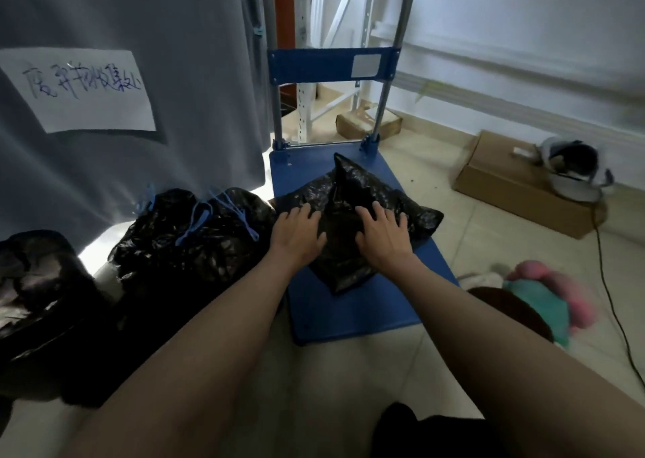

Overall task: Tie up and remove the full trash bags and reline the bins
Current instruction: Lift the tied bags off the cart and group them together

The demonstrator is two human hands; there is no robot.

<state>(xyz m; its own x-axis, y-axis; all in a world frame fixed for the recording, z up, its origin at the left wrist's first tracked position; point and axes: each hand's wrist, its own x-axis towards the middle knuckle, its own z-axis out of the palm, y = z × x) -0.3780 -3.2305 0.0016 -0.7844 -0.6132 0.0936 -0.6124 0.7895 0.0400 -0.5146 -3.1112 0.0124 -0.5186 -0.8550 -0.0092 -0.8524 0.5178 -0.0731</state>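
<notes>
Tiled floor, blue cart — left hand, right hand, each grip spread, pressing flat black bag.

Both forearms are bare to the frame's edge — no sleeves, watch or rings on the left hand or right hand. Dark clothing shows below — likely trousers.

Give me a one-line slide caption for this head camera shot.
Both hands, left hand and right hand, press a flat black trash bag onto a blue platform cart, beside tied full bags.
</notes>
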